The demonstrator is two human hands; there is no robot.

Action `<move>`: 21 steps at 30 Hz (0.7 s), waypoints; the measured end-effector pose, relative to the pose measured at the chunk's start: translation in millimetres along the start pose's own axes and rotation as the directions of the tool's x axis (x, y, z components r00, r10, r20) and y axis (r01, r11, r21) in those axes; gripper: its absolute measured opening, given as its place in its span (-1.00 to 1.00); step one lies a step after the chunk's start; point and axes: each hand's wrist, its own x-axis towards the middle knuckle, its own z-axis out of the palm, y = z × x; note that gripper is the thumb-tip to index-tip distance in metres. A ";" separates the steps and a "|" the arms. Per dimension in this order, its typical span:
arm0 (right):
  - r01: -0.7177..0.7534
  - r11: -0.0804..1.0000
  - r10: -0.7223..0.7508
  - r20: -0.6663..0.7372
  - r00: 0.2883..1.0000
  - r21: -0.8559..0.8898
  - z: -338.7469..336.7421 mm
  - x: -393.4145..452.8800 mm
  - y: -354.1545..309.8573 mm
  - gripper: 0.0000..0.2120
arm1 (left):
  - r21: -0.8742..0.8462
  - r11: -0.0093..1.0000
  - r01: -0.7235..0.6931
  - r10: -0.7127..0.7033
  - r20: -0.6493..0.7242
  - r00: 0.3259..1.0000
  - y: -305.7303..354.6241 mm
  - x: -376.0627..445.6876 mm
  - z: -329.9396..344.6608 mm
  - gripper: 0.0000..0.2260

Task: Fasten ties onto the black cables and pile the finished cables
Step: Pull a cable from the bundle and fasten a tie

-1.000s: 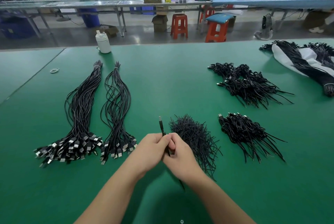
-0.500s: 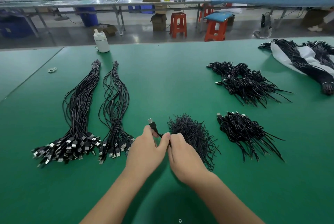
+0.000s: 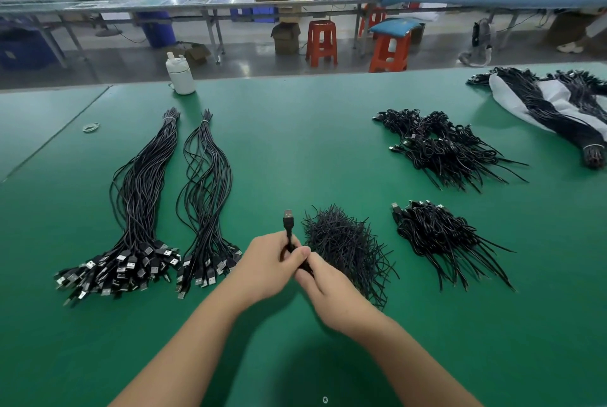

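Bright, even overhead light is falling on the green desk [image 3: 295, 150]. Soft shadows are pooling beneath the forearms. Wide-angle distortion is bending the edges.

green table [image 3: 295, 150] looks like a matt rubbery mat, cable [image 3: 289, 226] has a slightly glossy black plastic jacket with a shiny metal USB tip, ties [image 3: 345, 242] look thin matt black, bottle [image 3: 180, 73] smooth white plastic

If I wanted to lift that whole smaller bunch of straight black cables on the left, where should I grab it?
Probably at the narrow far end of the smaller cable bundle, close to the pale band that gathers it. Come down from above and close your fingers across it. There the wires are pulled into one slim neck, while nearer the person they spread apart and the USB plugs fan out, too wide and loose for one hand.
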 end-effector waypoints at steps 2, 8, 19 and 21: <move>0.001 0.991 -0.003 -0.014 1.000 -0.135 -0.5 -0.2 1.3 -0.69 | 0.017 1.000 0.000 0.000 0.018 1.000 2.5 3.7 0.5 -0.84; -0.018 0.896 -0.061 -0.163 0.985 -0.443 -6.7 2.7 10.3 -0.76 | -0.207 0.975 0.082 -0.067 0.074 0.995 8.7 12.0 19.2 -0.83; -0.314 0.940 0.341 -0.306 0.889 0.135 -42.0 -1.3 47.9 -0.68 | 0.210 0.964 0.164 -0.186 0.087 0.979 -19.1 16.6 70.9 -0.78; -0.326 0.933 0.358 -0.305 0.882 0.153 -44.3 -2.9 49.7 -0.68 | 0.273 0.949 0.158 -0.183 0.070 0.981 -18.8 16.2 79.7 -0.73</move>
